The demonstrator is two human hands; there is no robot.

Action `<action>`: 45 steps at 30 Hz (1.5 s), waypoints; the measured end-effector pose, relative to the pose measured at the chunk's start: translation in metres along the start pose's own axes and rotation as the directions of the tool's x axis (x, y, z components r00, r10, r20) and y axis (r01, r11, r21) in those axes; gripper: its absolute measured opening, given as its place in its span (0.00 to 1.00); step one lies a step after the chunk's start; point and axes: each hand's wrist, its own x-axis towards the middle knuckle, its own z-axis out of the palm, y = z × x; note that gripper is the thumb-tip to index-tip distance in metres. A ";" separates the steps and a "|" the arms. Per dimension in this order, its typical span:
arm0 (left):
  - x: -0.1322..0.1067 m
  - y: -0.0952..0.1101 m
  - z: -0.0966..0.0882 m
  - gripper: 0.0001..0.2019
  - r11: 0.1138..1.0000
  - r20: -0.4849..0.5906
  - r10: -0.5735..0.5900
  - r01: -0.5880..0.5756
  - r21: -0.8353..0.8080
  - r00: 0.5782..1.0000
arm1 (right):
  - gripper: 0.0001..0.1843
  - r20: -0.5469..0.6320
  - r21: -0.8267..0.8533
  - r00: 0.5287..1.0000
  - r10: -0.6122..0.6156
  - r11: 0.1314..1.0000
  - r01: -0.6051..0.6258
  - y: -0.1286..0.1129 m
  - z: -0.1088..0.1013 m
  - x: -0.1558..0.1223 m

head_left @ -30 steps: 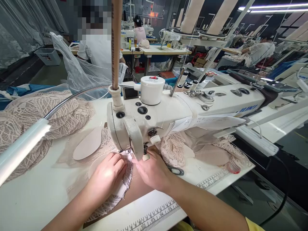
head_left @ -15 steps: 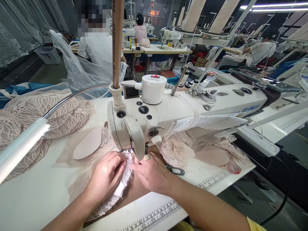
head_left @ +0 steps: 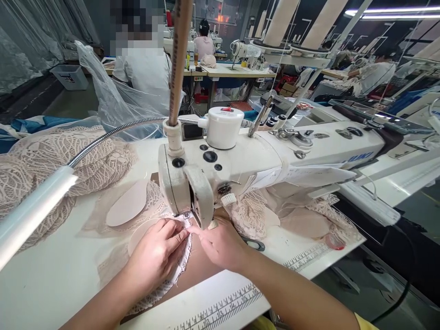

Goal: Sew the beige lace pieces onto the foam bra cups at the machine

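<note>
L hand (head_left: 156, 254) lies on a white lace piece (head_left: 165, 286) close to the front edge of the bench (head_left: 51, 284), approx. midway along it. Its fingers (head_left: 173, 234) are curled & closed on the lace's far edge, right by the needle area (head_left: 185, 215) of the white sewing machine (head_left: 247, 160). R hand (head_left: 222, 243) sits just beside it on the same edge, tips touching the L ones. Most of its fingertips are tucked under the machine head, so can't tell whether they grip the lace or only press it. The lace piece spreads from under the L palm toward the front edge. A brown strip shows betw. the two wrists; can't tell if it's cloth or bench.

A printed ruler strip (head_left: 223, 307) runs along the front edge. Behind the L hand an oval beige pad (head_left: 129, 208) lies on more lace. A big pile of beige lace (head_left: 68, 156) fills the far left corner. A white lamp tube (head_left: 30, 211) on a metal gooseneck (head_left: 113, 133) crosses above that pile.

Just R of the R hand, dark-handled snips (head_left: 256, 245) lie flat on the bench. Further R, under the machine arm, are more lace & beige cut pieces (head_left: 302, 220), w/ a reddish tape roll (head_left: 335, 240) near the front right corner.

Beyond the far edge is a clear plastic bag (head_left: 113, 101). Behind it a person in a white top (head_left: 144, 73) sits back-turned at another bench. Thread cones (head_left: 280, 20) stand on a rack overhead.
</note>
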 end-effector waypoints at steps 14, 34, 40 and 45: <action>0.000 0.000 -0.008 0.15 0.992 -0.014 0.073 -0.071 0.108 0.997 | 0.16 0.103 -0.244 0.993 0.062 0.969 -0.035 -0.011 -0.002 0.003; -0.001 -0.006 -0.008 0.15 0.986 0.014 0.091 -0.092 0.140 0.996 | 0.14 -0.110 -0.211 0.988 0.112 0.968 -0.134 -0.006 0.009 0.007; -0.003 -0.008 -0.007 0.15 0.984 0.056 0.090 -0.098 0.151 0.994 | 0.18 -0.009 -0.241 0.995 0.102 0.965 -0.101 -0.010 0.004 0.007; -0.002 -0.004 -0.008 0.15 0.980 0.066 0.096 -0.106 0.169 0.993 | 0.16 -0.037 -0.248 0.995 0.097 0.963 -0.103 -0.009 0.007 0.008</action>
